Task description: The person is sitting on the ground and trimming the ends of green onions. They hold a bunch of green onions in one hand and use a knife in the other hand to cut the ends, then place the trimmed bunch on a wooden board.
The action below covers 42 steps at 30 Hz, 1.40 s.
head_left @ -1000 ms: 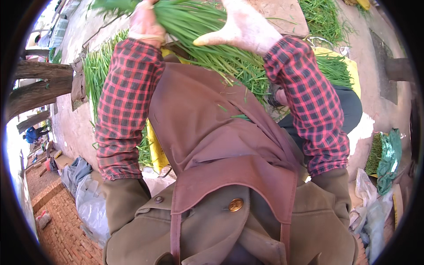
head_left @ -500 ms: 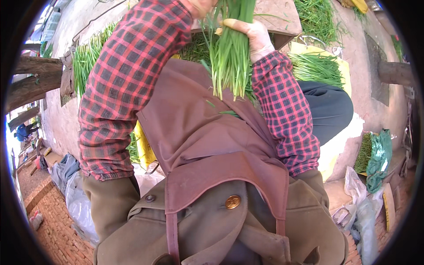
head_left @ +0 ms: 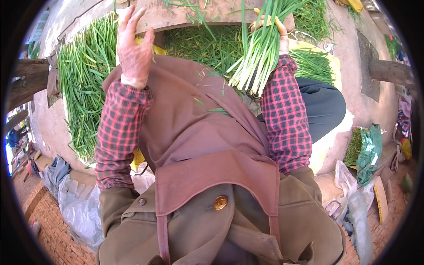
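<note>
My right hand (head_left: 282, 34) is closed round a bunch of green chives (head_left: 257, 57), whose pale stem ends point down and toward me beside the apron. Raised at the left, my left hand (head_left: 134, 55) is open with its fingers apart and nothing in it. It is beside a large pile of chives (head_left: 84, 62) laid out at the far left. Beyond the bunch, a board or low table (head_left: 216, 14) carries a few loose green blades. Chive scraps (head_left: 198, 46) lie below its front edge.
On a yellow sheet to the right sits another chive pile (head_left: 312, 66). More loose greens (head_left: 311, 20) are spread behind it. My brown apron (head_left: 194, 119) covers my lap, with a few bits on it. Wooden posts (head_left: 33, 79) stand at the left; plastic bags (head_left: 81, 207) lie lower left.
My left hand has come away from the bunch, moved left and opened. My right hand has carried the bunch to the right and tilted it. The left chive pile shows more fully.
</note>
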Motion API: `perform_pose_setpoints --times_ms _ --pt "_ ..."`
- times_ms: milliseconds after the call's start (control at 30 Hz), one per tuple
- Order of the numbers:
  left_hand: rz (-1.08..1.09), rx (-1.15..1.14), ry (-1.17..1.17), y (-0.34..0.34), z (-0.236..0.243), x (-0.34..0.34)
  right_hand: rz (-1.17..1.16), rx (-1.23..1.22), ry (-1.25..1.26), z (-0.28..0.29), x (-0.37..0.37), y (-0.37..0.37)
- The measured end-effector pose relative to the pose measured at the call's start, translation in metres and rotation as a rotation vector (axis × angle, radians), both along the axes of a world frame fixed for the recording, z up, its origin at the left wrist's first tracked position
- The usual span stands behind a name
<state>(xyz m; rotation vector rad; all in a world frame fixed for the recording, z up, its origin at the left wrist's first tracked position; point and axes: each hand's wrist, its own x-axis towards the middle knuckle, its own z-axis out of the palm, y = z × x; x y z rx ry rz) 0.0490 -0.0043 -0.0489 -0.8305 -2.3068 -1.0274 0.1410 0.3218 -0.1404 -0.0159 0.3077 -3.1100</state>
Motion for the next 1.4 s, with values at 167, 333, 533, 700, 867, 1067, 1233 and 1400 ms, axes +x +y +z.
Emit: perform_pose_setpoints --times_ms 167,333,533,700,867,1067,1233,1400 --pt "-0.277 0.276 -0.726 0.017 -0.030 0.057 -0.033 -0.109 0.004 -0.001 -0.005 0.003" --pt "-0.611 0.221 -1.151 0.041 -0.031 0.099 -0.006 -0.136 0.012 0.018 -0.002 -0.009" --pt "-0.650 0.335 -1.353 0.044 -0.030 0.111 -0.038 -0.162 0.069 0.025 -0.001 -0.004" --pt "-0.478 -0.184 -0.797 0.013 -0.034 0.097 -0.157 -0.129 0.090 0.036 0.000 0.013" --pt "-0.431 -0.865 -0.186 0.013 -0.059 0.075 -0.052 -0.281 0.159 0.051 0.002 0.012" --pt "-0.519 -0.561 -0.578 0.033 -0.038 0.076 -0.016 -0.246 0.156 0.046 0.002 0.016" --pt "-0.630 0.075 -1.299 0.044 -0.048 0.053 0.014 -0.295 0.191 0.045 -0.003 -0.004" --pt "-0.945 0.549 -1.658 0.064 -0.018 0.067 0.052 -0.214 0.003 0.043 -0.010 -0.037"
